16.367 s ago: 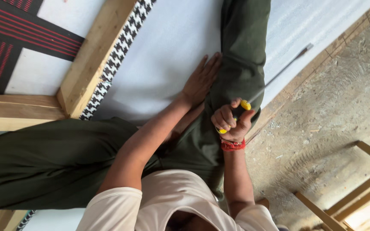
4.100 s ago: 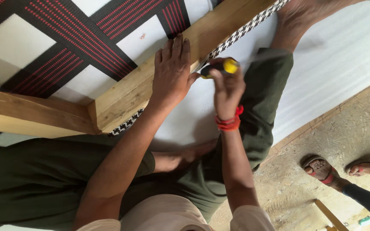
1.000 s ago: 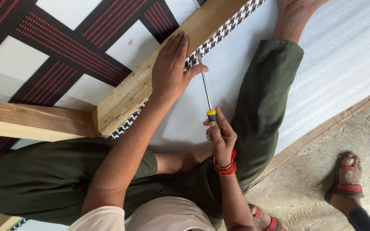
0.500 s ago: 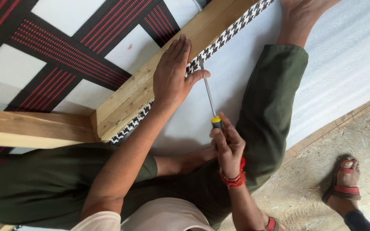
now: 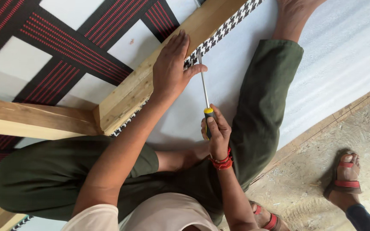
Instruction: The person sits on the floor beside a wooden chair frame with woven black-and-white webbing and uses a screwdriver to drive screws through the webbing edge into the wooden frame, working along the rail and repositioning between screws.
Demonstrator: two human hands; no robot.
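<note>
My left hand [image 5: 173, 67] lies flat, fingers apart, on a pale wooden frame bar [image 5: 142, 81], pressing near a black-and-white checked fabric strip [image 5: 223, 30] at the bar's edge. My right hand [image 5: 216, 134], with a red thread band at the wrist, grips the yellow-and-black handle of a long screwdriver [image 5: 204, 92]. Its thin shaft points up toward the strip, with the tip right beside my left thumb. I sit cross-legged in dark green trousers [image 5: 262, 102] on a white sheet [image 5: 339, 51].
Red-and-black striped webbing over white [image 5: 65, 47] fills the frame at the upper left. A second wooden bar [image 5: 31, 119] joins from the left. Another person's sandalled foot [image 5: 343, 182] stands on the bare concrete floor at the lower right.
My right hand with the screwdriver has drawn slightly down and right over the last second. The left hand stays pressed on the wooden bar. Four seconds ago the handle was up near the bar.
</note>
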